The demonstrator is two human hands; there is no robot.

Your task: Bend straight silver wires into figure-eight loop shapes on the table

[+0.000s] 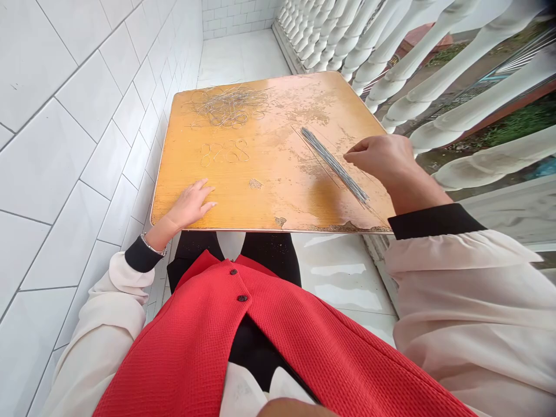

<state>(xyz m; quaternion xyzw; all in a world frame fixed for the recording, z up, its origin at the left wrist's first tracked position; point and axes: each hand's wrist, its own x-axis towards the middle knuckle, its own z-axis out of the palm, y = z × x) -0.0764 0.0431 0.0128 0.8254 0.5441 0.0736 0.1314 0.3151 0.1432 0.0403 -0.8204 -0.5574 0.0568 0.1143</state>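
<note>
My left hand (190, 205) rests open on the front left of a worn orange wooden tabletop (278, 191), touching only the board. A straight bundle of thin metal wires (334, 165) lies diagonally on the right half. My right hand (382, 162) hovers beside the bundle's upper side, fingers curled, with its fingertip almost at the wires and nothing visible in it. A tangled heap of wire (228, 107) lies at the far left. Nearer, a row of bent wire loops (225, 153) lies flat.
A white tiled wall (82, 156) runs along the left side. White balusters (438, 98) of a railing stand along the right, with greenery beyond. White floor tiles (343, 284) lie under the table. My red waistcoat (243, 330) fills the bottom of the view.
</note>
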